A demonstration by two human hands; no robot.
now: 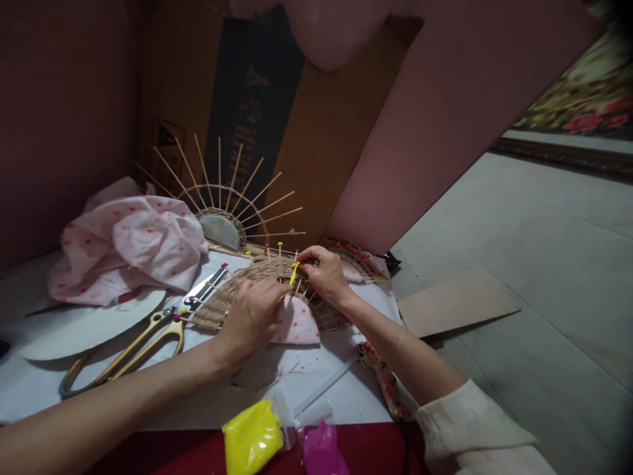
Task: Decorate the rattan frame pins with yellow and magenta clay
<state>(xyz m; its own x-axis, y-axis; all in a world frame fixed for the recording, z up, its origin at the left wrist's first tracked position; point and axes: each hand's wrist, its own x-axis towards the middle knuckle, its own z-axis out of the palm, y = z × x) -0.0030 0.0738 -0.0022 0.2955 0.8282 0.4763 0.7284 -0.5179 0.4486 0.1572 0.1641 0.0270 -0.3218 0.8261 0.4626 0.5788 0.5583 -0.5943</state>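
Observation:
A half-round fan (264, 270) woven of brown cord over thin sticks lies on the white surface, its inner half-circle covered in dotted pink cloth (297, 323). Yellow and magenta beads of clay tip several of its sticks. Above the weave, a thin strip of yellow clay (294, 273) stretches between my two hands. My right hand (324, 272) pinches its upper end beside the stick tips. My left hand (253, 313) rests over the weave with its fingers closed at the strip's lower end; its fingertips are partly hidden.
Gold-handled scissors (143, 346) and a white oval board (99, 326) lie left, near crumpled dotted cloth (133, 237). Behind stands a bare stick frame (221, 227) against cardboard (336, 119). Bags of yellow clay (253, 435) and magenta clay (322, 448) lie in front.

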